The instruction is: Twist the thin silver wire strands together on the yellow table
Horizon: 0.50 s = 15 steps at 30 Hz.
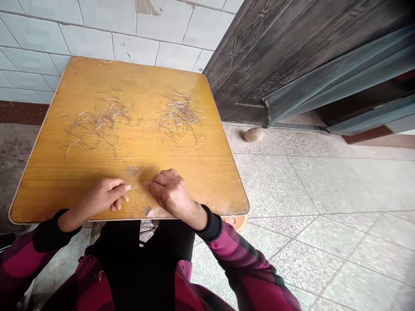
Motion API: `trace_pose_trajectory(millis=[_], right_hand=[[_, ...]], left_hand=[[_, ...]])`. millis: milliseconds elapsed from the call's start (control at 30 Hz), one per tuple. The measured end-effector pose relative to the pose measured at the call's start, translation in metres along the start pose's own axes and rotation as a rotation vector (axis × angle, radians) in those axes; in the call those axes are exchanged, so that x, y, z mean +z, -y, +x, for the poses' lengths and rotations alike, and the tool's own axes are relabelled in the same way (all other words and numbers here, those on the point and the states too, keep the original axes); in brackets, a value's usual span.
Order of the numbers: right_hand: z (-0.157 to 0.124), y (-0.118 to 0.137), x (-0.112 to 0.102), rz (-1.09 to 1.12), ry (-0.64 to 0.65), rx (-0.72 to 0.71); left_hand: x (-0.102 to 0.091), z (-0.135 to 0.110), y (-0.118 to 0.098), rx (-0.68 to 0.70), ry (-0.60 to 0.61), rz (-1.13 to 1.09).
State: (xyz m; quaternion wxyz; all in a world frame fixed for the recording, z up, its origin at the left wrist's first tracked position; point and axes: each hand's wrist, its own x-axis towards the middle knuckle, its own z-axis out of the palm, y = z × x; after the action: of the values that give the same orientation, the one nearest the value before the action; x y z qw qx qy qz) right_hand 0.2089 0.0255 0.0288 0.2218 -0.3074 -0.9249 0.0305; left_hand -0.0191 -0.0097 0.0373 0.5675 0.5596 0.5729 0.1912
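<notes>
My left hand (112, 194) is over the near part of the wooden table, thumb and forefinger pinched on a short thin wire (134, 187) whose tip points right. My right hand (170, 190) is closed just across from it, knuckles up; its fingertips are turned down and whatever they hold is hidden. Another fine curved wire (141, 170) shows between and beyond the hands. Farther off lie two loose piles of thin bent wires: a spread-out left pile (100, 123) and a tighter right pile (181, 114).
The table (129, 77) has a worn yellow-brown top and stands against a white tiled wall (106, 21). To the right are a dark carved door (246, 56), a grey-green curtain (304, 95) and a roundish object (254, 134) on the speckled tile floor (301, 185).
</notes>
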Motion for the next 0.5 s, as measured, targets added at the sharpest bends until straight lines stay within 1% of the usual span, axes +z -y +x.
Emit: trace_pose_trajectory(millis=[33,100,167,233,333,367,433,500], right_hand=[[0.000,0.000,-0.003,0.031,-0.017,0.002],[-0.002,-0.001,-0.006,0.132,-0.046,0.034],[-0.004,-0.003,-0.006,0.346,-0.073,0.117],[-0.008,-0.002,-0.002,0.666,-0.123,0.286],[-0.015,0.006,0.013,1.204,-0.205,0.647],[-0.016,0.010,0.019,1.367,-0.212,0.743],[-0.019,0.021,0.028,1.595,-0.233,0.861],[-0.019,0.032,0.032,1.717,-0.258,0.917]], left_hand=[[0.003,0.001,-0.001,-0.033,0.031,-0.067],[0.009,0.003,-0.001,-0.065,0.047,-0.195],[0.014,0.003,-0.003,-0.051,0.014,-0.285],[0.017,0.002,-0.005,-0.020,-0.033,-0.314],[0.021,0.000,-0.007,0.026,-0.093,-0.279],[0.022,0.000,-0.008,0.039,-0.101,-0.253],[0.023,-0.001,-0.008,0.062,-0.100,-0.198],[0.025,-0.002,-0.008,0.084,-0.083,-0.142]])
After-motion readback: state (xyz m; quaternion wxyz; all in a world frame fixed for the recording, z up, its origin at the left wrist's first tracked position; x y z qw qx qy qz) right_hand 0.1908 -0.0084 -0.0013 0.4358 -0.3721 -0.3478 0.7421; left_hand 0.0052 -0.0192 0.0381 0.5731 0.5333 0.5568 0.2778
